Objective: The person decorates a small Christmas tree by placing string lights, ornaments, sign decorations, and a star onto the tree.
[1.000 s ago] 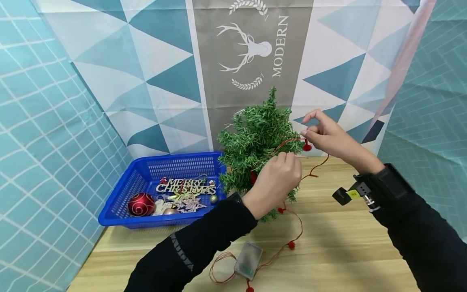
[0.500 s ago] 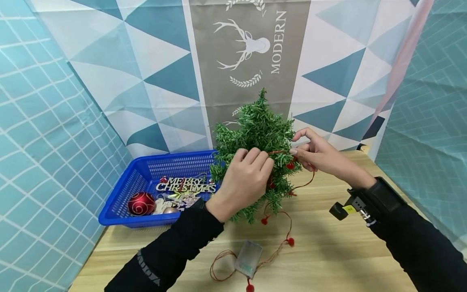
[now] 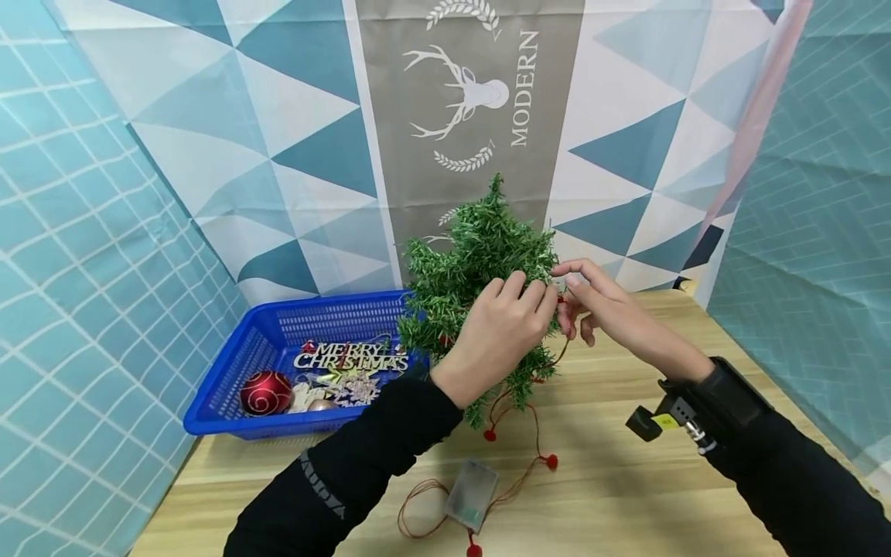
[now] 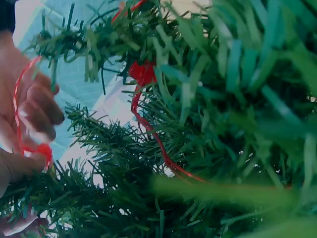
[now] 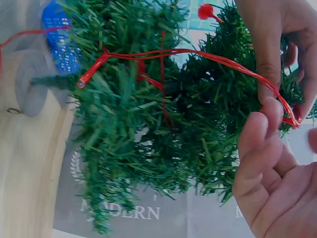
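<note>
A small green artificial Christmas tree stands on the table, with a red string of lights draped round its branches. At the tree's right side my left hand pinches the string beside one of its red balls. Close by, my right hand has its thumb and index finger apart. Its fingers are loosely bent next to the string and my left fingertips. A clear battery box lies in front of the tree, joined to the string's loose end. Branches hide part of the string.
Left of the tree sits a blue plastic basket holding a red ball ornament, a Merry Christmas sign and a snowflake. The wooden table meets a patterned backdrop behind. The tree's round wooden base shows in the right wrist view.
My left hand went left across the tree, then came back right to meet my right hand. The right hand moved down toward the branches; its pinch on the string has loosened.
</note>
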Available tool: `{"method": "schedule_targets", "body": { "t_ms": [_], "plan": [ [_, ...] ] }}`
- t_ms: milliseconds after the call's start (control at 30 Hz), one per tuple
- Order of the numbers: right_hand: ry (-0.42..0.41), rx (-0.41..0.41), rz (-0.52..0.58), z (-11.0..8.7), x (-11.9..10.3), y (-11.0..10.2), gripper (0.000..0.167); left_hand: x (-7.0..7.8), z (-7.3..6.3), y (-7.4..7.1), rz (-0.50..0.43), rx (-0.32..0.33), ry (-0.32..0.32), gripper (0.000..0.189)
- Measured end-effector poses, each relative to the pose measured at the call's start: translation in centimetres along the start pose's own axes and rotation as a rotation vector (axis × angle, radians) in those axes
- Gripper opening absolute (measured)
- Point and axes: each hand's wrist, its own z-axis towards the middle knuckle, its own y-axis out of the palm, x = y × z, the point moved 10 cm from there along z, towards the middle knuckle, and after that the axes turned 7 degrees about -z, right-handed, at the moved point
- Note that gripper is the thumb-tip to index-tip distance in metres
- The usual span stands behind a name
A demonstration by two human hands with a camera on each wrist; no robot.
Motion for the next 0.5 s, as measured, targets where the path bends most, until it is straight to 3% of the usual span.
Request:
{"method": "schedule_targets", "body": {
  "t_ms": [167, 333, 433, 500],
  "plan": [
    [-0.032, 0.059, 0.128, -1.9, 1.0, 1.1, 0.034, -0.1, 0.1, 0.3, -0.055, -0.004, 0.020, 0.017],
    [-0.119, -0.080, 0.177, -3.5, 2.5, 4.8, 0.027, -0.3, 0.5, 0.3, -0.101, 0.005, 0.016, 0.013],
    [-0.095, -0.150, 0.140, -4.3, 4.1, 6.0, 0.018, -0.5, 0.7, 0.5, -0.124, -0.013, 0.015, 0.016],
    [-0.061, -0.152, 0.112, -4.8, 5.1, 5.6, 0.022, -0.5, 0.7, 0.6, -0.140, -0.030, 0.021, 0.017]
  ]
}}
